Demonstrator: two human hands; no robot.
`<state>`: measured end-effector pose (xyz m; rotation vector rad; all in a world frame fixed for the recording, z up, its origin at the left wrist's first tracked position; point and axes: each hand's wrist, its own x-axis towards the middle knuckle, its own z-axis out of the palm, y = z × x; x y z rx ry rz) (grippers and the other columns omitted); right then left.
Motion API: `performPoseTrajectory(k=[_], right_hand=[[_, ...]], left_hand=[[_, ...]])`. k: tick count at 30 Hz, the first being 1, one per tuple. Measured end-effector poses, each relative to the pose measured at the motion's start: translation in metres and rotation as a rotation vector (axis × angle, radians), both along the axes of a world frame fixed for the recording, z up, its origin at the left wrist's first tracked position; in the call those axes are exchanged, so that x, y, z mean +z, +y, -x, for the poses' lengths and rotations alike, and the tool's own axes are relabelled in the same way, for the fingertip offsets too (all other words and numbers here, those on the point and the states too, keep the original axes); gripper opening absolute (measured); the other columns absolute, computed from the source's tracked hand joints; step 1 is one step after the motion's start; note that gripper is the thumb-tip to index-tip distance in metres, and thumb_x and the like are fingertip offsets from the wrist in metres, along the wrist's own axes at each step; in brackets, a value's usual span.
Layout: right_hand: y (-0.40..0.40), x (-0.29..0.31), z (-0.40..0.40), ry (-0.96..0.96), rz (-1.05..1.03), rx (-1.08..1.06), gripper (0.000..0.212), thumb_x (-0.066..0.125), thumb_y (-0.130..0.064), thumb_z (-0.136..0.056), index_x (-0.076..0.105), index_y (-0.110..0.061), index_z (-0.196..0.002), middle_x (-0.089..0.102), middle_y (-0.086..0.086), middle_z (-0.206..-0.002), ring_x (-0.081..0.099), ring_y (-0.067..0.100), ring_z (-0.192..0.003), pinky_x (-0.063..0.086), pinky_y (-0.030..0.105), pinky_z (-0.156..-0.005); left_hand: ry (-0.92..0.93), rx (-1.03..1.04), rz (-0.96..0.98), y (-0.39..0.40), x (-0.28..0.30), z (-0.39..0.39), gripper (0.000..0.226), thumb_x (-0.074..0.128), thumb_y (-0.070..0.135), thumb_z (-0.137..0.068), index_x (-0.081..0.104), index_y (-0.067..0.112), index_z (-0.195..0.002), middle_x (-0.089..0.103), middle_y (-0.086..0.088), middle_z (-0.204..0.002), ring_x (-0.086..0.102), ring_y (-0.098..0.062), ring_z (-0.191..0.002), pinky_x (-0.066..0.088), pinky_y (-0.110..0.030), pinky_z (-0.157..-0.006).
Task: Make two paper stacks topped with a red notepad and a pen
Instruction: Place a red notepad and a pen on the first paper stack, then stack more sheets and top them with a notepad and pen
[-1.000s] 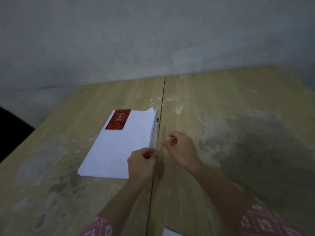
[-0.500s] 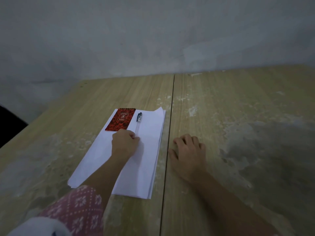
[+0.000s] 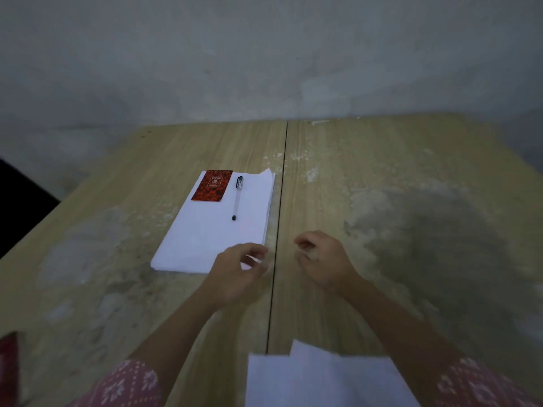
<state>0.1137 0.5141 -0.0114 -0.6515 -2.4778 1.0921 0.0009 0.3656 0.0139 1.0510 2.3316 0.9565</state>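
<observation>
A white paper stack (image 3: 214, 230) lies left of the table's seam. On its far end rests a red notepad (image 3: 212, 186), with a clear pen (image 3: 237, 198) lying just right of it. My left hand (image 3: 235, 274) hovers over the stack's near right corner, fingers loosely curled, holding nothing. My right hand (image 3: 320, 259) is right of the seam, fingers curled, nothing in it. More white paper (image 3: 320, 380) lies at the table's near edge. A second red object (image 3: 8, 365) shows at the lower left edge, blurred.
The wooden table (image 3: 411, 177) has a dark seam down its middle and stained patches on the right. A grey wall stands behind it. A dark gap lies past the table's left edge.
My left hand set the pen down beside the notepad and drew back toward me. My right hand lifted off the table and curled. The view dropped, showing the near papers.
</observation>
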Motion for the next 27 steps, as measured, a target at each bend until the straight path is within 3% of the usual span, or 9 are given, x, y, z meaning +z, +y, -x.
performPoseTrajectory(k=[4, 8, 14, 17, 19, 22, 25, 27], right_hand=[[-0.043, 0.010, -0.063, 0.010, -0.018, -0.017, 0.022, 0.062, -0.002, -0.075, 0.067, 0.000, -0.096, 0.067, 0.019, -0.095, 0.062, 0.028, -0.087, 0.051, 0.038, -0.082], [-0.085, 0.007, -0.114, -0.016, -0.080, -0.121, 0.023, 0.060, -0.004, -0.075, 0.066, -0.002, -0.097, 0.066, 0.017, -0.097, 0.059, 0.031, -0.093, 0.046, 0.037, -0.084], [-0.142, 0.002, -0.173, -0.131, -0.162, -0.159, 0.029, 0.061, -0.011, -0.077, 0.062, -0.007, -0.106, 0.063, 0.010, -0.112, 0.053, 0.029, -0.109, 0.039, 0.039, -0.095], [-0.168, 0.002, -0.197, -0.220, -0.219, -0.141, 0.032, 0.060, -0.017, -0.079, 0.060, -0.010, -0.110, 0.060, 0.007, -0.119, 0.050, 0.028, -0.115, 0.034, 0.041, -0.102], [-0.182, -0.002, -0.212, -0.301, -0.236, -0.153, 0.034, 0.057, -0.022, -0.082, 0.056, -0.015, -0.115, 0.054, 0.003, -0.127, 0.043, 0.024, -0.124, 0.024, 0.045, -0.110], [-0.193, -0.004, -0.227, -0.430, -0.254, -0.214, 0.042, 0.054, -0.029, -0.084, 0.046, -0.020, -0.124, 0.039, 0.002, -0.137, 0.028, 0.022, -0.132, 0.010, 0.050, -0.113], [-0.197, -0.009, -0.234, -0.500, -0.247, -0.326, 0.055, 0.055, -0.038, -0.083, 0.036, -0.019, -0.131, 0.023, 0.008, -0.145, 0.017, 0.028, -0.137, 0.012, 0.054, -0.112], [-0.198, -0.011, -0.236, -0.504, -0.209, -0.421, 0.065, 0.056, -0.044, -0.081, 0.030, -0.015, -0.134, 0.016, 0.012, -0.148, 0.014, 0.033, -0.138, 0.017, 0.052, -0.111]], left_hand=[[-0.134, -0.010, -0.013, -0.049, 0.004, -0.061, 0.017, 0.065, 0.015, -0.080, 0.063, 0.023, -0.095, 0.065, 0.003, -0.093, 0.060, -0.004, -0.075, 0.042, 0.000, -0.065], [-0.237, 0.055, -0.003, -0.093, 0.005, -0.108, 0.020, 0.062, 0.011, -0.081, 0.064, 0.020, -0.099, 0.063, 0.005, -0.095, 0.058, -0.002, -0.080, 0.042, 0.000, -0.064], [-0.263, 0.185, 0.021, -0.144, 0.005, -0.162, 0.037, 0.062, 0.012, -0.081, 0.057, 0.014, -0.117, 0.055, -0.001, -0.111, 0.053, -0.015, -0.098, 0.039, -0.023, -0.082], [-0.295, 0.236, 0.034, -0.163, 0.008, -0.184, 0.034, 0.062, 0.009, -0.080, 0.053, 0.015, -0.112, 0.053, 0.000, -0.098, 0.051, -0.018, -0.094, 0.042, -0.023, -0.070], [-0.333, 0.262, 0.060, -0.176, 0.005, -0.196, 0.033, 0.063, 0.008, -0.080, 0.048, 0.015, -0.110, 0.050, -0.001, -0.096, 0.050, -0.021, -0.093, 0.043, -0.026, -0.071], [-0.328, 0.275, 0.121, -0.186, -0.001, -0.205, 0.047, 0.064, 0.013, -0.081, 0.043, 0.006, -0.122, 0.051, -0.003, -0.097, 0.050, -0.022, -0.094, 0.040, -0.031, -0.079], [-0.310, 0.291, 0.139, -0.190, -0.008, -0.209, 0.038, 0.064, 0.018, -0.081, 0.045, 0.008, -0.112, 0.050, 0.000, -0.083, 0.050, -0.021, -0.091, 0.038, -0.030, -0.077], [-0.310, 0.295, 0.165, -0.191, -0.013, -0.211, 0.033, 0.065, 0.023, -0.081, 0.048, 0.009, -0.105, 0.053, -0.003, -0.090, 0.052, -0.022, -0.091, 0.041, -0.031, -0.077]])
